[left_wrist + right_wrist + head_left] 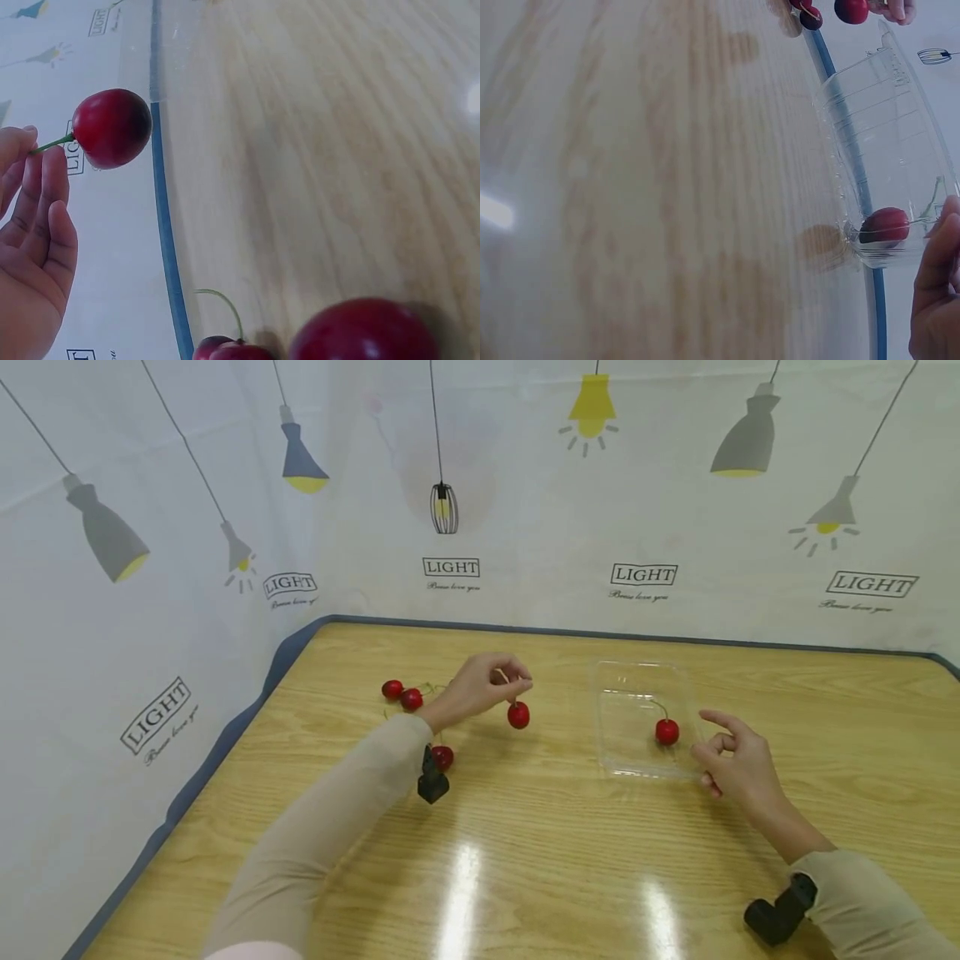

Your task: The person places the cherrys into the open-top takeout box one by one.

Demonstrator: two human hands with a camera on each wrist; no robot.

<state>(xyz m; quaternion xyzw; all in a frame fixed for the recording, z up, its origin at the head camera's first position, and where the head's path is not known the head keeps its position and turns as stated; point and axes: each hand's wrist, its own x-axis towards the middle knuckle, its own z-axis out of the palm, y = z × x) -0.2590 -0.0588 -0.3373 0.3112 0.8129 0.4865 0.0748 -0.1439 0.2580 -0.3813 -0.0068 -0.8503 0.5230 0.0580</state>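
By its green stem (pixel 52 144), my left hand (pixel 477 687) pinches a red cherry (pixel 518 715), which hangs above the table left of a clear plastic container (pixel 599 735). Thumb and fingers of my right hand (pixel 744 767) grip the container's right rim, the index finger stretched out along it. Inside the container lies one cherry (pixel 667 732), its stem pointing up. More cherries (pixel 411 698) lie on the table behind and under my left wrist, partly hidden by the forearm; a single cherry (pixel 442 757) sits closer to me.
The wooden table (pixel 555 860) has a blue edge at its back and left. Behind it hangs a white cloth (pixel 525 510) printed with lamps. A black camera mount (pixel 432 781) sits on the left wrist, another camera mount (pixel 780 912) on the right.
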